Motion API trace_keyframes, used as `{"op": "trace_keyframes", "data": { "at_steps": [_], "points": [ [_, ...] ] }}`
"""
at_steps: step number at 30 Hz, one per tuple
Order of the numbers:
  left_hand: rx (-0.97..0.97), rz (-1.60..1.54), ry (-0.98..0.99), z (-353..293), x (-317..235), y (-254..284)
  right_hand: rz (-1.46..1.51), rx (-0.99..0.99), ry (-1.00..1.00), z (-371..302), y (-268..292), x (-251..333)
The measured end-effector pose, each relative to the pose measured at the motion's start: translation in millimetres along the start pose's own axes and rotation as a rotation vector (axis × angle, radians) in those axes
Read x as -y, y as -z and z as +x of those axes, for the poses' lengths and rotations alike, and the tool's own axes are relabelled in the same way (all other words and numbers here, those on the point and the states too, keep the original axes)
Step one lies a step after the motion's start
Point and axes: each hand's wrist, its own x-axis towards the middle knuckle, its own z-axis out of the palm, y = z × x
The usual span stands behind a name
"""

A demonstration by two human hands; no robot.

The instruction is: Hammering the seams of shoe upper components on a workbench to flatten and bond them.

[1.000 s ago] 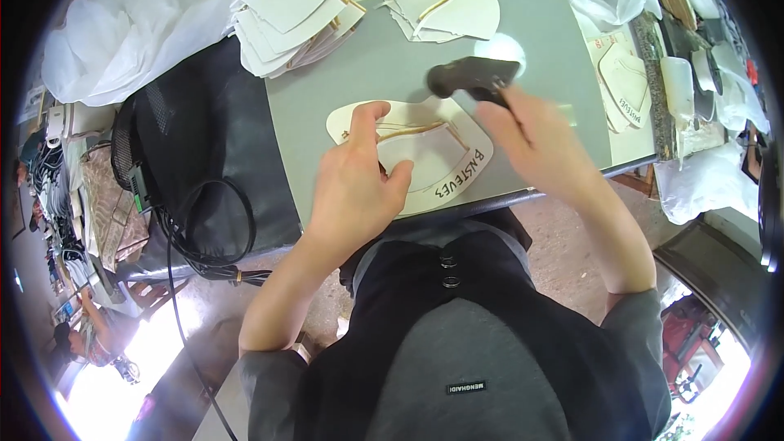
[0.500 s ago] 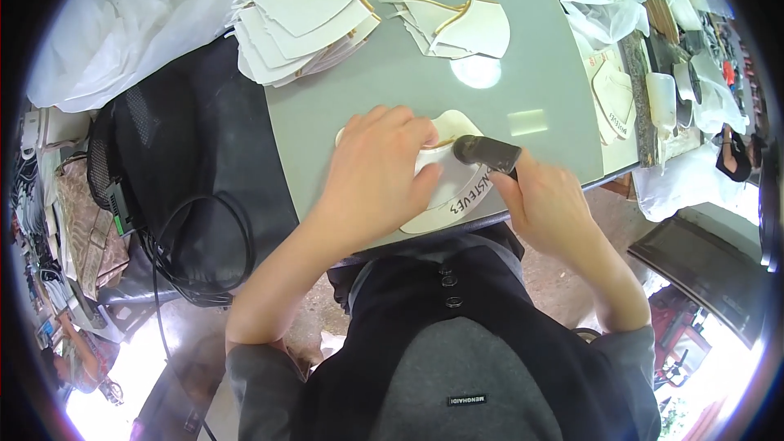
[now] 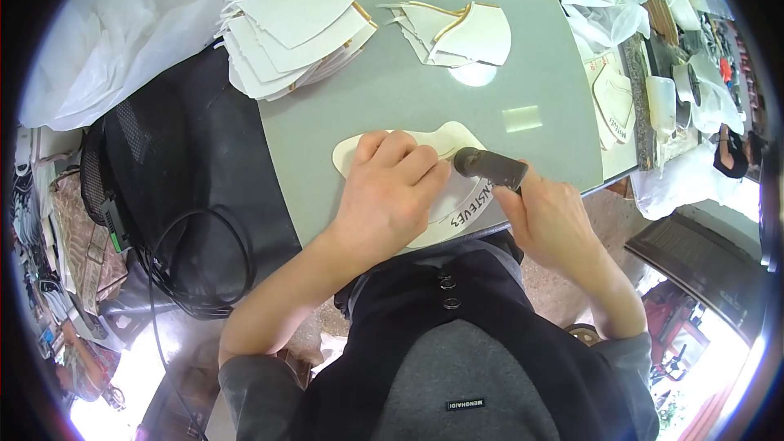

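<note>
A cream, curved flat template with dark lettering along one edge lies at the near side of the grey-green board. On it is a white cut piece, largely covered by my left hand. The fingers of that hand are curled and press down at the piece's edge; what lies under the fingertips is hidden. My right hand is closed round a dark hammer. Its round head rests on or just above the piece's upper edge, close beside my left fingers; I cannot tell if it touches.
Toward the back left of the board lies a fanned stack of white pieces with tan edges. A smaller group lies to its right. Black cable coils at the left, near a black mesh bag. Another lettered template lies at right.
My left fingers have curled in, and the thumb, earlier spread apart, is now tucked under. The hammer has shifted slightly toward me. The whole view has moved a little.
</note>
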Motion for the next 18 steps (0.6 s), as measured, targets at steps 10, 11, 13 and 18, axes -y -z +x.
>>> {"op": "trace_keyframes", "data": {
  "at_steps": [10, 11, 13, 18],
  "points": [
    [0.021, 0.046, -0.026, 0, -2, 1, 0.028, -0.05, 0.028, 4, 5, 6],
    [0.007, 0.04, -0.033, -1, -2, 1, 0.03, -0.048, 0.028, 3, 3, 6],
    [0.004, 0.031, -0.018, -1, -3, 1, -0.047, -0.038, 0.102, 2, -2, 4],
    [-0.006, -0.083, 0.052, -6, 7, 6, -0.015, -0.02, 0.024, 4, -6, 3]
  ]
}}
